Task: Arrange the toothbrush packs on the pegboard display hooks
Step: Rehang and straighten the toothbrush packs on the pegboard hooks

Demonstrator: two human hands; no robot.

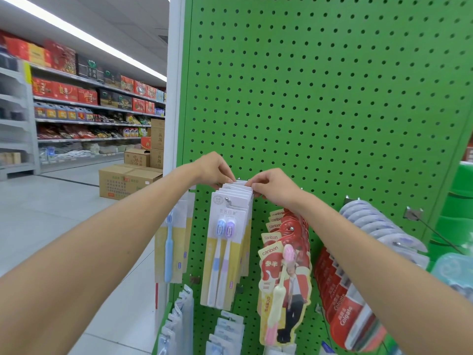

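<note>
a tall green pegboard [320, 98] fills the view, its upper holes bare, with stock hanging only along the lower part. straight ahead, a row of white and yellow toothbrush packs [227, 247] hangs on one hook [226, 199]. each pack hangs with its long axis vertical, and the row runs out from the board toward the viewer. both arms reach forward to the row's back end, close to the board. the left hand [213, 169] curls its fingers on the top left corner of the rear cards and the right hand [271, 187] pinches their top right corner, both about equally near. the packs look free to slide only outward along the hook. red canban packs [281, 265] hang just beside on the right and a blue brush pack [174, 239] close on the left, so sideways room is tight
</note>
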